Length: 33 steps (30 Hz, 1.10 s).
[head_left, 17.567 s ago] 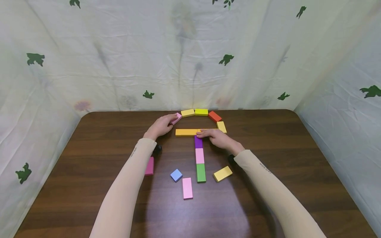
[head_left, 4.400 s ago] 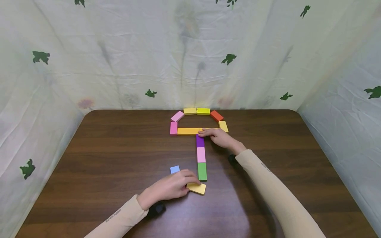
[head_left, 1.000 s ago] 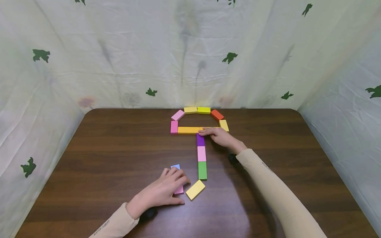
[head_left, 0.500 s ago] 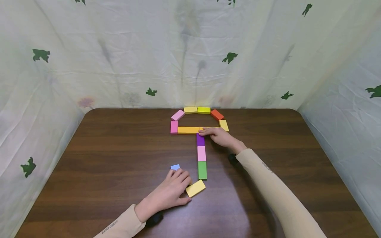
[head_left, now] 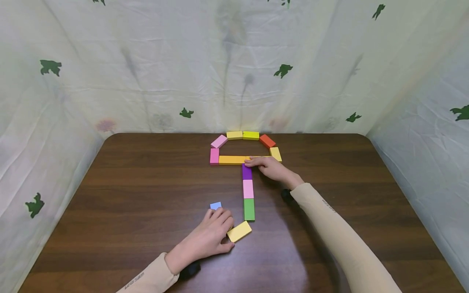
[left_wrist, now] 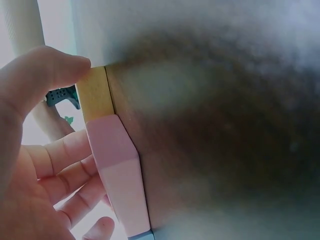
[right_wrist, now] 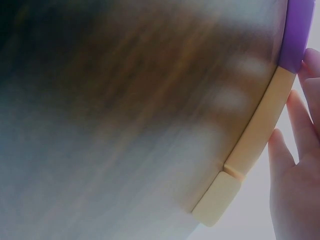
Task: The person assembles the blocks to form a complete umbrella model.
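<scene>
My left hand (head_left: 207, 236) lies over a pink block (left_wrist: 122, 190), which the head view hides; its fingers rest along the block in the left wrist view. The thumb touches a pale yellow block (head_left: 239, 231), tilted below the green block (head_left: 249, 209). Part of a blue block (head_left: 215, 205) shows beyond the fingertips. My right hand (head_left: 269, 168) rests with extended fingers where the purple block (head_left: 247, 173) meets the orange blocks (head_left: 232, 160). Purple, another pink block (head_left: 248, 189) and green form a straight column down from the orange row.
Above the orange row, an arch runs through a magenta block (head_left: 214, 156), a pink block (head_left: 219, 141), a pale yellow block (head_left: 234, 135), a bright yellow block (head_left: 250, 135), a red block (head_left: 267, 141) and another pale yellow block (head_left: 275, 154). A patterned cloth (head_left: 146, 81) stands behind the table (head_left: 128, 195).
Much earlier, the magenta block lay loose and now closes the arch's left side. Within the last second, my left hand shifts right over the pink block to the yellow one, which turns slightly. Right hand stays.
</scene>
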Motion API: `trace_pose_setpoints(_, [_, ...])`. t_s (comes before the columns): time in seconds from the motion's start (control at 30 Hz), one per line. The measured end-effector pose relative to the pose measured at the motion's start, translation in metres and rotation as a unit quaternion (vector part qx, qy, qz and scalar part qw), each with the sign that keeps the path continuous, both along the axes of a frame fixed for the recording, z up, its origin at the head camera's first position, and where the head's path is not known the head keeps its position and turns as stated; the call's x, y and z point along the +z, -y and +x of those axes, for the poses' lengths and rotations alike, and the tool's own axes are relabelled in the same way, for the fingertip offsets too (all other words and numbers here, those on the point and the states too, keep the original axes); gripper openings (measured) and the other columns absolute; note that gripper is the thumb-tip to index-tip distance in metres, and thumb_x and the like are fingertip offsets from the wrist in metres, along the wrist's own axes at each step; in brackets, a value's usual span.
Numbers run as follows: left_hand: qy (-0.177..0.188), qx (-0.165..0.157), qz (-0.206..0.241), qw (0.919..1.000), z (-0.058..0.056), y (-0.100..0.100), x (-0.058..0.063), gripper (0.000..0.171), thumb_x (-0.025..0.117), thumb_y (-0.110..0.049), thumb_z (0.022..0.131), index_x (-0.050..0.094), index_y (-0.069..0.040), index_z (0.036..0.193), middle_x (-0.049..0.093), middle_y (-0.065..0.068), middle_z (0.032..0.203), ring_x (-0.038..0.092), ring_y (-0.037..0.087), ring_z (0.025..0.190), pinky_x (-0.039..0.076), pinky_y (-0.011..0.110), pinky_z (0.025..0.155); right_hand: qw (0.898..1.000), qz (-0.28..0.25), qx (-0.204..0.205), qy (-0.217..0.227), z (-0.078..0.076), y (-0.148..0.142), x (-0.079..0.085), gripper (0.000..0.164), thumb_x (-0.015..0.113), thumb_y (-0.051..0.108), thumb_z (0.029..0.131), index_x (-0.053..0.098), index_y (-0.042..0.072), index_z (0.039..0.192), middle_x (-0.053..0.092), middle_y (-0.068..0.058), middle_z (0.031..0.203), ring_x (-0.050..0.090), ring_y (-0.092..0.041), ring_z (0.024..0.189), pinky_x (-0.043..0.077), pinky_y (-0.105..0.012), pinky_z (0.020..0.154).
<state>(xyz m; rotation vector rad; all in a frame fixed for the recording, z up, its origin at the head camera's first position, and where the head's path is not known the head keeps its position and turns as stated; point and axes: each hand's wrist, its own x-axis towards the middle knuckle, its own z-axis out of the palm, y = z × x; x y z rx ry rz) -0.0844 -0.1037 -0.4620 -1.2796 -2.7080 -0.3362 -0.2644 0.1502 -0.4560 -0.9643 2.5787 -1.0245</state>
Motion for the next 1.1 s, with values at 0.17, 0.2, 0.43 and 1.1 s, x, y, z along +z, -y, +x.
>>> trace_pose_setpoints(0.17, [-0.004, 0.003, 0.005, 1.0000, 0.001, 0.001, -0.001, 0.035, 0.073, -0.038, 0.074, 0.048, -0.015, 0.081, 0.046, -0.003, 0.093, 0.042, 0.017, 0.094, 0.031, 0.033, 0.078, 1.000, 0.001, -0.003, 0.004, 0.000, 0.000, 0.000, 0.047, 0.042, -0.011, 0.089, 0.065, 0.008, 0.125, 0.058, -0.008, 0.131, 0.044, -0.020, 0.131, 0.033, -0.039, 0.106])
trace_pose_setpoints(0.2, [-0.005, 0.004, 0.006, 1.0000, 0.001, 0.001, -0.001, 0.035, 0.073, -0.038, 0.074, 0.047, -0.015, 0.080, 0.046, -0.003, 0.093, 0.042, 0.018, 0.094, 0.031, 0.033, 0.078, 1.000, 0.001, -0.003, 0.003, 0.000, -0.001, -0.001, 0.047, 0.042, -0.011, 0.089, 0.065, 0.008, 0.125, 0.058, -0.008, 0.131, 0.044, -0.021, 0.130, 0.033, -0.039, 0.106])
trace_pose_setpoints(0.43, [-0.001, 0.009, 0.005, 0.9999, 0.001, 0.001, -0.001, 0.034, 0.072, -0.037, 0.074, 0.046, -0.016, 0.080, 0.045, -0.004, 0.093, 0.040, 0.017, 0.090, 0.030, 0.032, 0.077, 1.000, 0.001, -0.003, 0.005, 0.001, 0.000, 0.001, 0.047, 0.043, -0.011, 0.089, 0.065, 0.008, 0.125, 0.056, -0.008, 0.133, 0.043, -0.020, 0.131, 0.033, -0.039, 0.106])
trace_pose_setpoints(1.1, [0.128, -0.022, -0.008, 0.9915, -0.016, 0.032, 0.015, 0.053, 0.080, -0.028, 0.074, 0.057, -0.011, 0.119, 0.048, 0.003, 0.126, 0.038, 0.027, 0.121, 0.032, 0.048, 0.093, 1.000, 0.003, -0.004, 0.008, 0.000, 0.000, 0.000, 0.047, 0.042, -0.011, 0.090, 0.064, 0.009, 0.126, 0.057, -0.007, 0.133, 0.043, -0.019, 0.131, 0.033, -0.039, 0.106])
